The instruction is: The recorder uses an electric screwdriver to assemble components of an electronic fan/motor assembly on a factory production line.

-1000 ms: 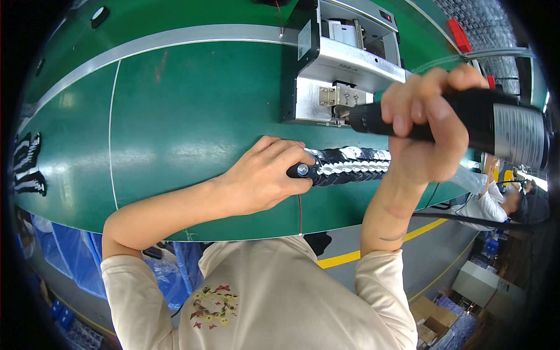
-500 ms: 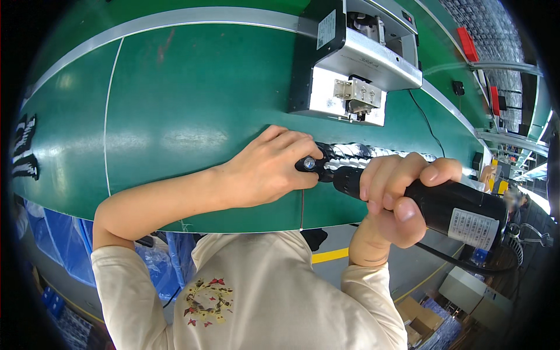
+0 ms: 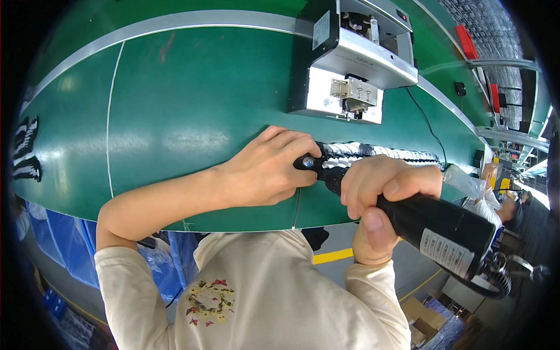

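Observation:
My left hand lies on the green bench with its fingers closed around a black end piece that carries a round shiny metal part. From that piece, black-and-white twisted lengths run off to the right across the bench. My right hand is wrapped around a black electric screwdriver, which bears a white label and has a cable and metal loop at its rear. The screwdriver's nose points left, right up at the black piece beside my left fingertips; its bit is hidden.
A black and silver bench machine stands just beyond my hands, with a thin black cord on its right. More black-and-white items lie at the bench's far left. Another person is at the right, near a clear plastic bag.
My right hand has brought the screwdriver left toward the black piece, and its rear end has swung lower. My left hand stays nearly in place.

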A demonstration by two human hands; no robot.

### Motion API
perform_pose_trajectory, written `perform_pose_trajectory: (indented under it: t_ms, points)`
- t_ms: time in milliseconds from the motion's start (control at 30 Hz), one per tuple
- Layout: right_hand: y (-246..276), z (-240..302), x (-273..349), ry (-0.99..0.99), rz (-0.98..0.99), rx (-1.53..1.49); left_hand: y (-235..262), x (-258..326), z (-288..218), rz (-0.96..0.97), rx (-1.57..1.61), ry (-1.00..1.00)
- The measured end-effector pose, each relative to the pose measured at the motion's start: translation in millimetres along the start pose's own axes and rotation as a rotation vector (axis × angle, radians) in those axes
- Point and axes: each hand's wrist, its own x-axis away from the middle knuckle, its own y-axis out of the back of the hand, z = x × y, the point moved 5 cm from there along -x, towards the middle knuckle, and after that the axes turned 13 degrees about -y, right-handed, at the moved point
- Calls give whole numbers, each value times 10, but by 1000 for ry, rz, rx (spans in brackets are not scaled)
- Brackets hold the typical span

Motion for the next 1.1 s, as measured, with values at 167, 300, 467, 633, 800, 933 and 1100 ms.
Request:
perform_pose_trajectory:
  t_ms: [167, 300, 467, 633, 800, 933, 1100]
  points:
    - [136, 65, -38, 19, -18, -131, 42, -54, -1, -5, 79, 51]
    - [420, 356, -123, 138, 95, -229, 24, -16, 32, -33, 90, 100]
    - [821, 613, -65, 229, -5, -208, 230, -170, -19, -68, 194, 156]
    - [1016, 569, -97, 276, -84, -224, 565, -13, -4, -351, 739, 322]
    - [992, 507, -74, 233, -161, -196, 625, 189, 78, -520, 1087, 401]
    - [980, 483, -80, 195, -194, -168, 618, 172, 13, -588, 1216, 505]
    - [982, 440, -101, 222, -74, -166, 644, 142, 5, -625, 1232, 676]
